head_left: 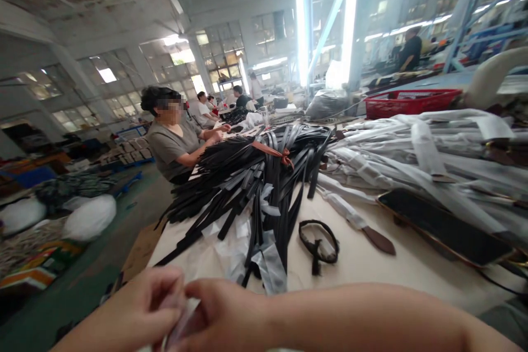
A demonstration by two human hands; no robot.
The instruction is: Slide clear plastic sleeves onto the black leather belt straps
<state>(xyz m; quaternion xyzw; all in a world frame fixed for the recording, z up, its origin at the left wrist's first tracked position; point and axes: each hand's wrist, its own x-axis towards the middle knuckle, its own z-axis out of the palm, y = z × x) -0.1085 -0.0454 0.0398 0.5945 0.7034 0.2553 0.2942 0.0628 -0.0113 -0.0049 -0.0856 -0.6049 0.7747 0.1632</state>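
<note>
A blurred pale piece [183, 320] is pinched between the left hand [159, 302] and right hand [226, 311], both curled nearly closed, near the counter [365, 275]; black straps [272, 179] are bound by a reddish tie [285, 157], presumably so that the bundle is kept together.

Factory workshop, strap work. Long surface [358, 265] heaped with black straps [231, 160] and white-wrapped straps [371, 148]; co-worker [175, 146] alongside, more people [204, 111] farther down. Strip lights [303, 22], big paned windows [226, 44], red crate [412, 103], bulging white sacks [91, 219] by green floor [140, 203].
</note>
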